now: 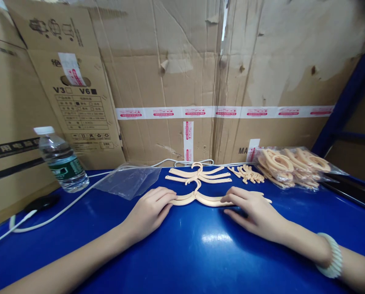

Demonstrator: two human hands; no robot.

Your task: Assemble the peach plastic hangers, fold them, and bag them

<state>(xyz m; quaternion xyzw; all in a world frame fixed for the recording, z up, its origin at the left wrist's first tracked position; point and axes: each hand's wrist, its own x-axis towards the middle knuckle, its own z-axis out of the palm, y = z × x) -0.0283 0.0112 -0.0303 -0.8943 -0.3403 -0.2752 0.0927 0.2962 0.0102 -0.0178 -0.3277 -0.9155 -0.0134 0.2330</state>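
A cream plastic clothes hanger [185, 200] lies on the blue table in front of me, its hook pointing away; a second arm shows close along it, so it may be doubled or stacked. My left hand [153, 208] is closed on its left end, thumb below and fingers over it. On its right arm, my right hand [252, 210] rests with fingers over the top and the thumb lower down, hiding part of it. Just beyond lie several more hangers [214, 180] in a stack. A heap of small cream hook pieces [248, 174] sits to their right.
Clear bags of cream ring-shaped parts [280, 165] lie at the back right. A clear plastic bag [130, 179] is left of the hangers. Farther left stand a water bottle [61, 161] and a white cable [60, 210]. Cardboard [170, 81] walls the back; a dark flat object [350, 192] lies right.
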